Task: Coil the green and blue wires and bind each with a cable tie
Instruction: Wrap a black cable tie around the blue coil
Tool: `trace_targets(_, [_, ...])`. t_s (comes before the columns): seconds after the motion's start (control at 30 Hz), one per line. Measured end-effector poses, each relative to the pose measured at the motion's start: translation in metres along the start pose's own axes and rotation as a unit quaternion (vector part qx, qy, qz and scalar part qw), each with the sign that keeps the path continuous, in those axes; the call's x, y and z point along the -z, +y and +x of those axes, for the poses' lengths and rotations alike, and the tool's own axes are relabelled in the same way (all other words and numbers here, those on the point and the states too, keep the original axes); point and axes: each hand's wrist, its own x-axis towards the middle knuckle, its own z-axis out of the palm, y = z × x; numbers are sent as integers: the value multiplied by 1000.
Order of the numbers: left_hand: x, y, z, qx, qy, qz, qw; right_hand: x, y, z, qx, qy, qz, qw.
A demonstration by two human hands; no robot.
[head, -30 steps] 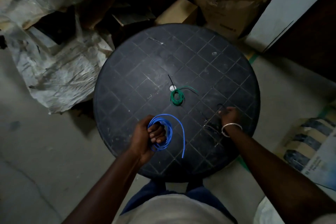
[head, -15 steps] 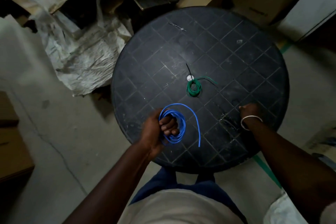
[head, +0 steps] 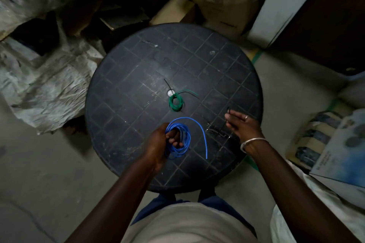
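Observation:
The blue wire is wound into a loose coil, and my left hand grips it with fingers through the loop, over the near part of the round black table. Its free end arcs out to the right. The green wire lies coiled at the table's centre, bound by a black cable tie whose tail sticks up and left. My right hand hovers over the table's right side, fingertips pinching a thin black cable tie. More black ties lie beneath it.
Crumpled pale sacking lies to the left. Cardboard boxes are piled behind the table. A white panel leans at the back right. Printed sacks stand to the right. The floor is bare concrete.
My right hand has lifted off the pile of ties on the table and now holds one at its fingertips. My left hand keeps its grip on the blue coil. The camera shifted.

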Motion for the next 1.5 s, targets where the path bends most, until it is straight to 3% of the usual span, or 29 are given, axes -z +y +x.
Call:
trace_targets(0.2, [-13,-3,3,0,13,15,1000,-20,-61,-112,55,-65,95,992])
trace_targets(0.4, [-22,4,-3,-10,17,-16,1000,-40,-86,-188,126,-121,30,984])
trace_targets(0.63, [-22,15,-15,-29,-22,-106,994,-62,-56,-181,182,-60,-100,976])
trace_targets(0.8, [-17,25,-27,-55,-32,-150,987,-73,-47,-185,241,-36,-133,961])
trace_targets(0.93, [-10,29,-33,-67,-15,-171,983,-82,-45,-194,287,-23,-97,953])
trace_targets(1.27, [-7,34,-44,-69,22,-101,992,-98,-17,-195,296,-12,-220,929])
trace_targets(1.5, [-6,37,-47,-79,13,-99,992,-98,-23,-197,277,-25,-196,940])
